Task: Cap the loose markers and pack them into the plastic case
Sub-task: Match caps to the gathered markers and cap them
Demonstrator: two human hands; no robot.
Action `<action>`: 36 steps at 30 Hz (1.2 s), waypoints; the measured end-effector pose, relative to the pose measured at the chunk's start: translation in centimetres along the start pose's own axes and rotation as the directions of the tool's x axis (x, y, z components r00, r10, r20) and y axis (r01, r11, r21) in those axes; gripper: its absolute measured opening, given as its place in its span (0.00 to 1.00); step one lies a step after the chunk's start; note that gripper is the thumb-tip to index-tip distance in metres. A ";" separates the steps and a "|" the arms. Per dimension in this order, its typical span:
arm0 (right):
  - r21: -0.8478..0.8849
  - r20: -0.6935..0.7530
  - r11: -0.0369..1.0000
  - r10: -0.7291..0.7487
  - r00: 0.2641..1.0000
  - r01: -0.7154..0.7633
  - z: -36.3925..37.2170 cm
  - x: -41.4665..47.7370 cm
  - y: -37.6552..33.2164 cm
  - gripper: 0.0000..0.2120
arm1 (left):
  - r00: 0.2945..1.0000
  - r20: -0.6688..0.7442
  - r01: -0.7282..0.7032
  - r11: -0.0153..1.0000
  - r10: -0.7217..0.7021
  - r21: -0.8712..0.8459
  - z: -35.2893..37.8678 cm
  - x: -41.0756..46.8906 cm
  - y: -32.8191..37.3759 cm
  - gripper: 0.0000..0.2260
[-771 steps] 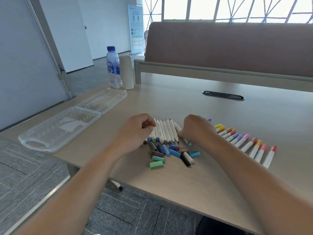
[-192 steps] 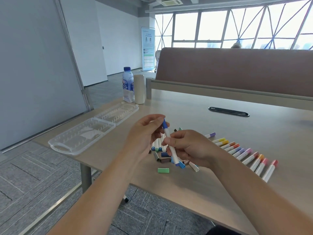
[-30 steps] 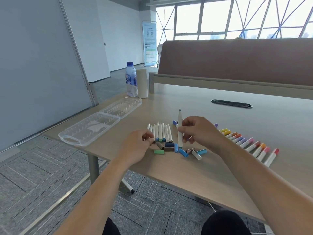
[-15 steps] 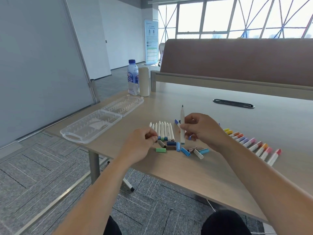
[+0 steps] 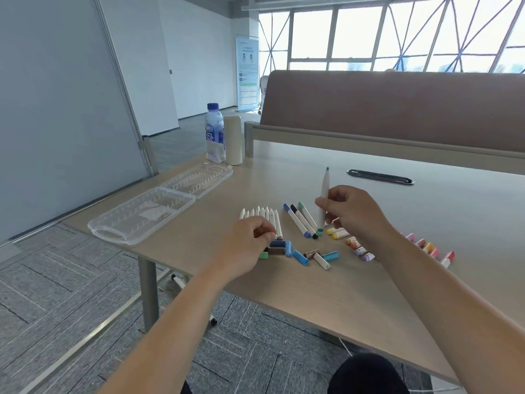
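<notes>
My right hand (image 5: 353,214) holds an uncapped white marker (image 5: 324,194) upright, dark tip up, above the table. My left hand (image 5: 250,241) is curled over the pile of loose caps (image 5: 298,255) and pinches a small dark cap between thumb and fingers. Several uncapped white markers (image 5: 261,216) lie side by side just beyond my left hand. Three capped markers (image 5: 301,220), blue, black and green, lie between my hands. A row of capped markers (image 5: 426,247) runs off to the right, partly hidden by my right arm. The clear plastic case (image 5: 136,220) lies open at the left.
The case's lid half (image 5: 199,180) lies flat beyond its base. A water bottle (image 5: 215,132) and a pale cylinder (image 5: 233,140) stand at the far left corner. A black cable slot (image 5: 379,176) is set into the tabletop. A brown partition (image 5: 397,109) closes the far edge.
My right hand has lifted the upright marker slightly. My left hand has stayed at the caps, its fingers closing on one.
</notes>
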State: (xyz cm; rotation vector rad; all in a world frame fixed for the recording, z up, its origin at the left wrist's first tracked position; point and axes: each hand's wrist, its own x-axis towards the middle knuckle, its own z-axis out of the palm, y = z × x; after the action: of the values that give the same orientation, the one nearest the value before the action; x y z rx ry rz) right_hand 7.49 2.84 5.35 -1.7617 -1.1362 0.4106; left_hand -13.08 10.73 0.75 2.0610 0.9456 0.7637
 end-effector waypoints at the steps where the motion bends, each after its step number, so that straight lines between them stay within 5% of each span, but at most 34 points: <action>1: 0.001 0.005 1.000 0.004 1.000 -0.004 -0.2 0.0 0.1 0.07 | 1.000 -0.001 0.000 1.000 0.000 0.000 0.1 0.0 0.1 0.05; 13: -0.055 0.085 0.998 0.028 0.996 -0.023 -0.1 0.4 1.1 0.07 | 1.000 -0.021 -0.002 1.000 0.002 0.007 0.9 1.1 0.9 0.05; 20: -0.243 0.184 0.966 -0.037 0.982 0.082 1.3 1.5 1.0 0.07 | 0.998 -0.055 0.007 0.999 -0.009 -0.034 0.8 2.2 0.6 0.07; 26: -0.307 0.191 0.951 0.028 0.981 0.032 2.7 2.8 0.7 0.10 | 0.999 -0.054 -0.001 0.999 0.000 -0.032 0.6 2.6 0.2 0.05; 36: -0.686 0.233 0.719 0.071 0.970 0.113 6.3 4.3 1.3 0.15 | 0.998 -0.058 -0.017 0.998 0.013 -0.063 0.3 3.7 -1.0 0.05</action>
State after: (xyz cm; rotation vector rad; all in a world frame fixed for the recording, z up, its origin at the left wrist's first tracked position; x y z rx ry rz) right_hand 6.01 9.70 2.15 -2.3963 -1.6350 0.1849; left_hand -11.21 14.07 0.56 2.0024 0.9265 0.8546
